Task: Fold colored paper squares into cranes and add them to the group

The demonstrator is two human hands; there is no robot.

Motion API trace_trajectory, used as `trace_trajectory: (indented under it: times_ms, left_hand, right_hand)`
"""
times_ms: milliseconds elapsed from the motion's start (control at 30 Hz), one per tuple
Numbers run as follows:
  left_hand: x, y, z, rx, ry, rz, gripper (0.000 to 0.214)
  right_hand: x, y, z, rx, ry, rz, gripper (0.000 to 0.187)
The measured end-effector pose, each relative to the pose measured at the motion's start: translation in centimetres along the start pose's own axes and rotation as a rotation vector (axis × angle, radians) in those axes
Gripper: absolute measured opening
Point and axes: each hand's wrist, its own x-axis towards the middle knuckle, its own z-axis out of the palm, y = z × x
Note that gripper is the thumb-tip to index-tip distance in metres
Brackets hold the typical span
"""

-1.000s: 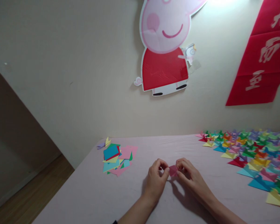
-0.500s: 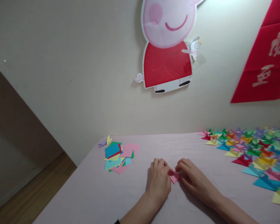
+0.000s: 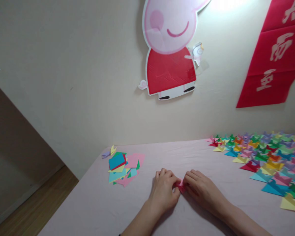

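Note:
A small folded piece of pink paper (image 3: 181,186) lies on the pink tablecloth (image 3: 93,209) between my two hands. My left hand (image 3: 164,191) rests knuckles up just left of it, fingers curled and pinching its left edge. My right hand (image 3: 202,191) presses on its right edge with bent fingers. Most of the paper is hidden under my fingertips.
A loose pile of coloured paper squares (image 3: 123,165) lies to the left, with two small folded pieces (image 3: 109,151) behind it. Several folded paper shapes (image 3: 265,159) in rows cover the right side. A cartoon pig cutout (image 3: 170,49) and a red banner (image 3: 272,55) hang on the wall.
My hands lowered the pink paper from just above the table onto the cloth and closed in on it. The paper looks smaller and more folded now.

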Motion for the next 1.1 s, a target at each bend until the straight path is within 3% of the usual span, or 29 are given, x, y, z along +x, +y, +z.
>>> trace_trajectory:
  times_ms: [400, 633, 833, 1100]
  left_hand:
    - [0.3, 1.0, -0.4, 0.102, 0.019, 0.062, 0.011]
    - [0.6, 1.1, 0.3, 0.220, 0.043, 0.086, 0.015]
    - [1.2, 1.0, 1.1, 0.233, 0.084, 0.098, 0.016]
    - [2.0, 0.5, 1.9, 0.223, 0.108, 0.059, 0.014]
  right_hand:
    - [0.0, 0.2, -0.2, 0.045, -0.073, 0.081, 0.016]
    - [0.1, 0.0, -0.6, 0.096, -0.086, 0.115, 0.018]
    - [0.0, 1.0, -0.3, 0.201, -0.018, 0.266, 0.020]
    - [0.2, 2.3, -0.2, 0.369, -0.053, 0.386, 0.013]
